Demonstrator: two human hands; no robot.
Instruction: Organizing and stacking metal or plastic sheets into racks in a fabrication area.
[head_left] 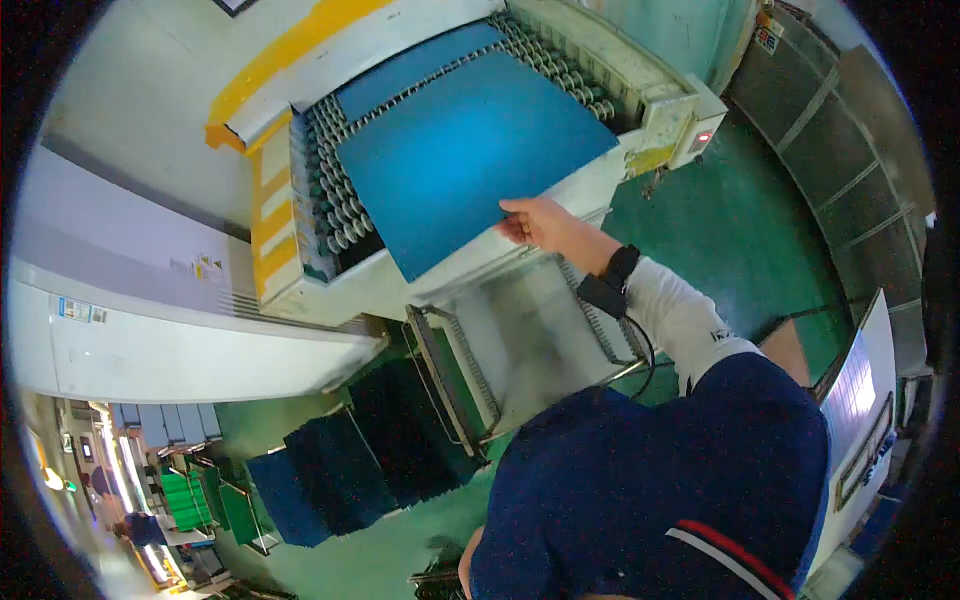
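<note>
A large flat blue panel (465, 150) lies on the roller conveyor of a machine, its near corner jutting past the front edge. My right hand (540, 224) pinches the panel's near edge, thumb on top and fingers curled below. A white sleeve and a black wrist strap (612, 285) with a cable cover that arm. Behind this panel, a second blue panel (410, 75) lies on the rollers, partly under the machine's hood. My left hand is out of view; only a sliver of skin shows at the lower edge.
Below the conveyor stands a slotted metal rack (440, 380). Dark blue panels (325, 475) stand in a row on the green floor, left of it. The machine's white side (180, 345) bulges at left. Grey panelling (830, 150) and a leaning white board (855, 400) are at right.
</note>
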